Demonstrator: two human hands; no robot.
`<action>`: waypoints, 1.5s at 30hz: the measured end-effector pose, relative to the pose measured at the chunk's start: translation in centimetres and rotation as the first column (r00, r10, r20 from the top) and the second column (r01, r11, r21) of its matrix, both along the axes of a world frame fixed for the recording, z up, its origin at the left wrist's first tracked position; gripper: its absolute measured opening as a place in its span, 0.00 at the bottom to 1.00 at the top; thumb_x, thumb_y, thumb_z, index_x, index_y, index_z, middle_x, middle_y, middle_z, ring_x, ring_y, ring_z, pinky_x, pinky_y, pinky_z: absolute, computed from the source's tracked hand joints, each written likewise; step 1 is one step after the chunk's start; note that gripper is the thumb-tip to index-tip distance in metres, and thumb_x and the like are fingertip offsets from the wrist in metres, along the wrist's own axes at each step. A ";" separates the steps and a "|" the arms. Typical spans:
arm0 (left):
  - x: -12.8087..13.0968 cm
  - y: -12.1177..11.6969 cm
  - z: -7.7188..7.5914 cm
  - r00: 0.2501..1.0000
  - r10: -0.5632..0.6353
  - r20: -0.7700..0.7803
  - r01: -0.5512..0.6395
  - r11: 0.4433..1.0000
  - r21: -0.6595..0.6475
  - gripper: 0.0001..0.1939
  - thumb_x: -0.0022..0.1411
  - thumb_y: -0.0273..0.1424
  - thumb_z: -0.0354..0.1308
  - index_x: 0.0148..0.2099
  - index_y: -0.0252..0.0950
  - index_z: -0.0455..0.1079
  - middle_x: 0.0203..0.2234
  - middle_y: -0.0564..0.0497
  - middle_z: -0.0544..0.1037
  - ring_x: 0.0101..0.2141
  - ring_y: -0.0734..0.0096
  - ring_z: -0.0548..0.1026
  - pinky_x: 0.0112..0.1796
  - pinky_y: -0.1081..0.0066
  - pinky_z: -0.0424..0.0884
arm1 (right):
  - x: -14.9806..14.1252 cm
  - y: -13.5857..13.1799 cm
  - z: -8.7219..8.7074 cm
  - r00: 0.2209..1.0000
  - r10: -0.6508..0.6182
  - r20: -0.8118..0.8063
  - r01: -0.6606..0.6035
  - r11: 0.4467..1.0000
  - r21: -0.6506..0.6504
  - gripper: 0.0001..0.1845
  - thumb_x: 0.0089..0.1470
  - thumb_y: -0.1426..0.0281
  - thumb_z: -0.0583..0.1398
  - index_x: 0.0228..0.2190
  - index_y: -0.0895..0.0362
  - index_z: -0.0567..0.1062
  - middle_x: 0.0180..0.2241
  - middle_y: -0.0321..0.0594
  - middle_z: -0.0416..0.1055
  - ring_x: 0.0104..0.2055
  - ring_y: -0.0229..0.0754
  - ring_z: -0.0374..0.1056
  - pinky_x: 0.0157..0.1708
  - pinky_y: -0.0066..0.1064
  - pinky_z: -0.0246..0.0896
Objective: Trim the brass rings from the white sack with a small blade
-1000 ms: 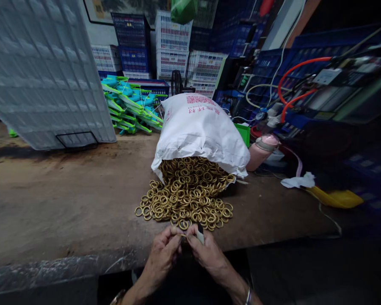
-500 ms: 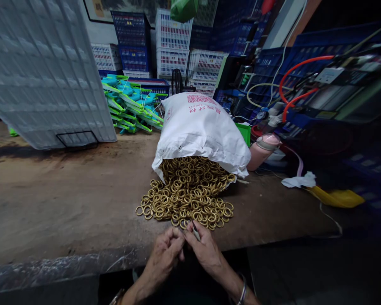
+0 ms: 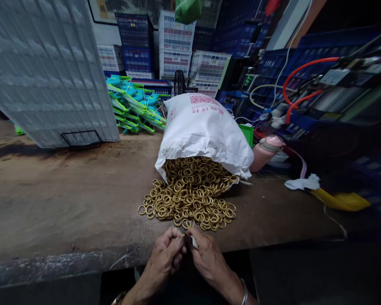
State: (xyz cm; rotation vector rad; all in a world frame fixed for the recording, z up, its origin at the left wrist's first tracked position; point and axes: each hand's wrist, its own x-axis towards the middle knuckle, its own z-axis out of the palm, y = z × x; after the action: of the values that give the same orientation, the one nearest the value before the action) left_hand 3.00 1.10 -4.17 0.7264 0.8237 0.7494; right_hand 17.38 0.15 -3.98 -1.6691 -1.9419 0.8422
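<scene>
ok so both hands are together at the near edge of the surface (image 3: 82,195); the left hand (image 3: 163,256) is pinching a small brassy bit (image 3: 183,235) between thumb and finger, pretty likely one of the rings, though the fingers cover most of it; the right hand (image 3: 211,256) is closed around a slim pale tool (image 3: 194,242), fingertips right up by the brassy bit; can't make out the tool's tip, or whether it's touching.

My read is this is close-up work on a single piece, nowhere near finished with the pile; from here it calls for a firm left pinch and small, controlled moves on the right, since a slip could catch a fingertip.

Just beyond the hands there's a loose heap of rings (image 3: 190,203), spilling out of the mouth of a white sack (image 3: 203,127) lying on its side; a pink bottle (image 3: 266,150) stands beside the sack, and a blue-and-green stack (image 3: 136,106) sits behind, over to the left.
</scene>
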 end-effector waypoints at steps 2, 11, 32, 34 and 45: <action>0.0 0.0 -0.1 1.000 0.016 -0.019 -0.016 1.000 -0.005 0.18 0.51 0.46 0.56 0.31 0.38 0.56 0.19 0.59 0.65 0.13 0.86 0.52 0.14 0.81 0.44 | -0.3 -0.1 0.0 0.997 0.022 0.071 -0.023 1.000 0.012 0.13 0.43 0.80 0.47 0.30 0.55 0.65 0.25 0.37 0.69 0.27 0.39 0.64 0.27 0.27 0.51; 0.0 -0.5 0.3 0.987 0.073 -0.144 -0.048 0.984 0.169 0.20 0.51 0.49 0.54 0.27 0.37 0.56 0.17 0.59 0.61 0.15 0.84 0.52 0.16 0.79 0.46 | -0.2 -0.3 0.3 0.970 0.064 0.234 -0.054 0.997 -0.049 0.22 0.38 0.82 0.48 0.38 0.56 0.65 0.32 0.40 0.70 0.33 0.41 0.65 0.31 0.28 0.52; -1.8 -0.5 0.8 0.956 0.120 0.267 -0.061 0.974 -0.220 0.08 0.56 0.34 0.53 0.37 0.36 0.64 0.25 0.53 0.69 0.17 0.82 0.62 0.13 0.83 0.49 | -1.4 0.7 -1.6 0.897 -0.136 0.421 0.075 0.984 0.160 0.19 0.51 0.79 0.49 0.43 0.53 0.66 0.39 0.41 0.70 0.37 0.44 0.66 0.33 0.32 0.52; -1.9 -0.4 0.5 0.943 0.144 0.300 -0.065 0.964 -0.259 0.08 0.56 0.35 0.54 0.35 0.34 0.65 0.24 0.53 0.67 0.19 0.81 0.64 0.13 0.83 0.50 | -1.5 0.7 -1.6 0.901 -0.125 0.415 0.069 0.987 0.148 0.19 0.51 0.80 0.48 0.43 0.53 0.66 0.39 0.41 0.70 0.37 0.44 0.66 0.33 0.32 0.51; -1.0 0.5 0.3 0.984 0.175 -0.032 -0.174 0.984 0.038 0.17 0.52 0.39 0.59 0.40 0.35 0.64 0.21 0.56 0.69 0.17 0.81 0.63 0.13 0.82 0.56 | -0.2 1.9 1.1 0.947 -0.099 -0.304 0.056 0.988 -0.145 0.11 0.53 0.63 0.51 0.24 0.55 0.63 0.21 0.31 0.59 0.24 0.34 0.55 0.25 0.25 0.51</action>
State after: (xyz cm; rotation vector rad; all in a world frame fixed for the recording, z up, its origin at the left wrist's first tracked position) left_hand 1.99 1.63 -3.91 0.7063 0.9167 0.9125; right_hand 17.23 2.02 -2.86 -1.5639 -1.6265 1.1512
